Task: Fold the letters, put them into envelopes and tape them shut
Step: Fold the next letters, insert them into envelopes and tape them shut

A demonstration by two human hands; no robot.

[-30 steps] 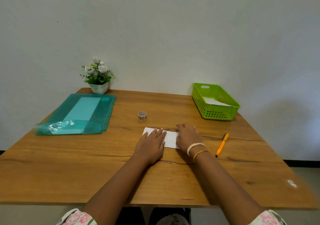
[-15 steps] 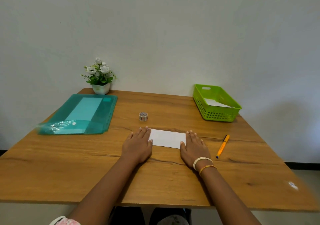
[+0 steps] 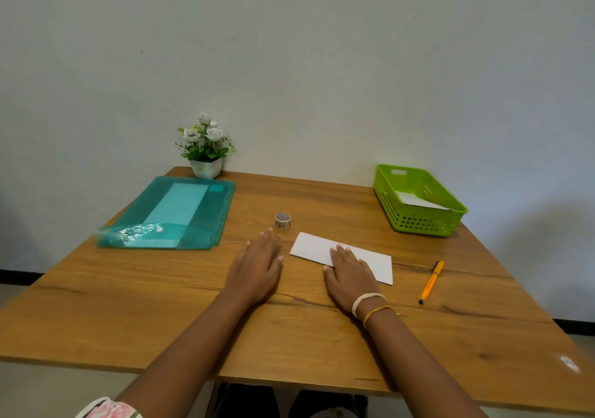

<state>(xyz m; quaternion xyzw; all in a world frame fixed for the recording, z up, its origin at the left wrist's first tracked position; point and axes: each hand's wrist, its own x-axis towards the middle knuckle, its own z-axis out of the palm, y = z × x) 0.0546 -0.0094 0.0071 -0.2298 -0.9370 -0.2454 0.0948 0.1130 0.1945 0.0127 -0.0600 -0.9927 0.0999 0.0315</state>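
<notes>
My right hand [image 3: 349, 276] lies flat with straight fingers on the folded letter [image 3: 347, 256], pressing its near left part onto the wooden worktop [image 3: 161, 314]; the white sheet runs slantwise from upper left to lower right, and its two ends show on either side of my fingers. Two thin bands, one pale and one yellow, circle that wrist. My left hand [image 3: 257, 266] rests palm down on the bare wood just left of the letter, fingers straight and relaxed, holding nothing and apart from the paper. Just beyond its fingertips stands a small roll of patterned tape [image 3: 283, 220], near the letter's far left corner but not touching it. Farther left lies a teal plastic folder [image 3: 196, 221] with a lighter sheet showing through it and a crinkled clear flap at its near end. Behind the folder, against the wall at the worktop's far corner, stands a little white pot of white flowers [image 3: 205, 147]. On the far right sits a green basket [image 3: 418, 224] with white paper lying inside; I cannot tell whether those are envelopes or more letters. An orange pen [image 3: 431, 282] lies to the right of the letter, well clear of my right hand, its dark tip toward me. Nothing lies between my hands and the tape.
</notes>
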